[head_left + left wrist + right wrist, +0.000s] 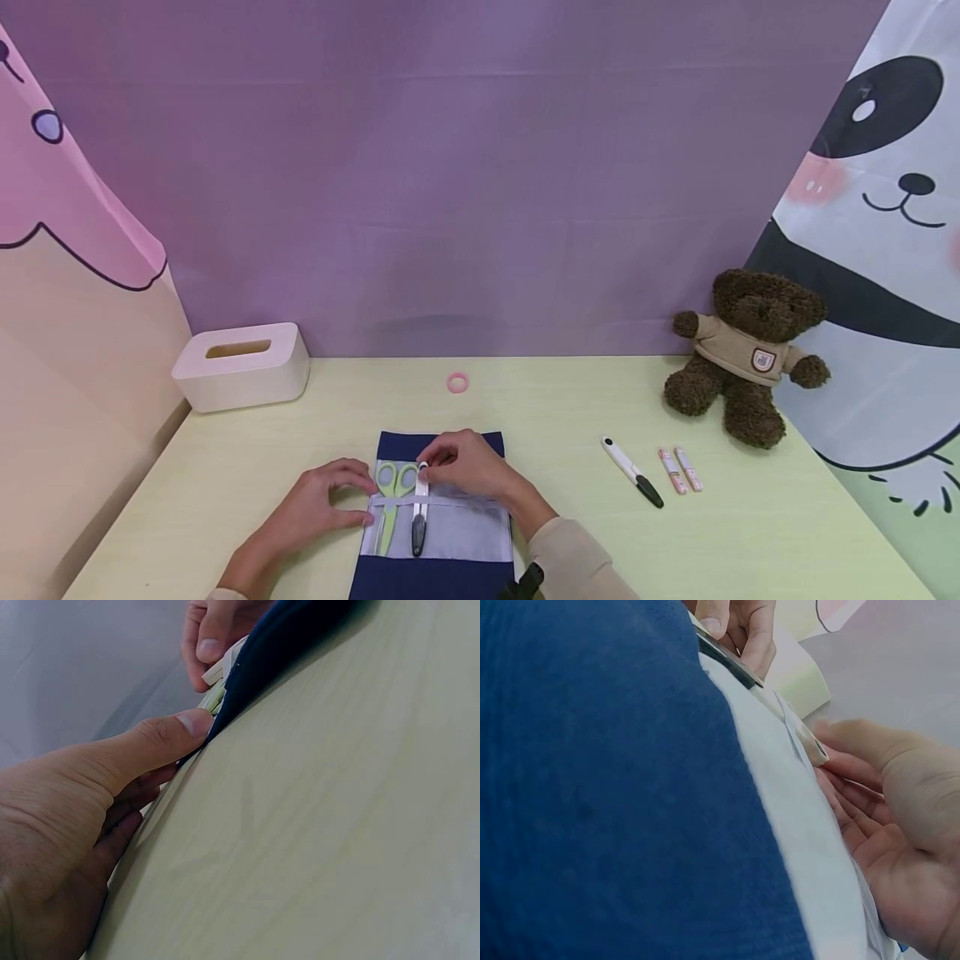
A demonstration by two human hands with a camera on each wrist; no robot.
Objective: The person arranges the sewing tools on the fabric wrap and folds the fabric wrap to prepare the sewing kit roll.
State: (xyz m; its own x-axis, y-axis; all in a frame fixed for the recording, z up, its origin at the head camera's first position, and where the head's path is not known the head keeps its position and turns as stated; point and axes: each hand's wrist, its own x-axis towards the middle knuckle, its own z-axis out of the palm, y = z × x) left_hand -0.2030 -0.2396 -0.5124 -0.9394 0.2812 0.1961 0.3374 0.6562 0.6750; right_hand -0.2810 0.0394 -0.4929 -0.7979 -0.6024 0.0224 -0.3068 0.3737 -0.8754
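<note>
A navy-bordered cloth organizer (pixel 472 533) lies flat with a pale inner panel and a narrow band across it. Under the band sit light-green scissors (pixel 387 521), and beside them a slim white tool with a dark end (pixel 418 533). My right hand (pixel 472 467) pinches the white upper end of that tool between thumb and fingers; the tool's pale end (pixel 814 748) shows in the right wrist view. At the cloth's left edge my left hand (pixel 318 504) rests with thumb and fingers spread apart, the thumb touching the edge by the scissors.
A similar white tool with a black end (pixel 632 472) lies to the right, near two small pink-and-white sticks (pixel 672 472). A pink ring (pixel 457 382) lies behind the cloth. A white tissue box (pixel 247 375) stands back left; a brown teddy bear (pixel 742 358) sits back right.
</note>
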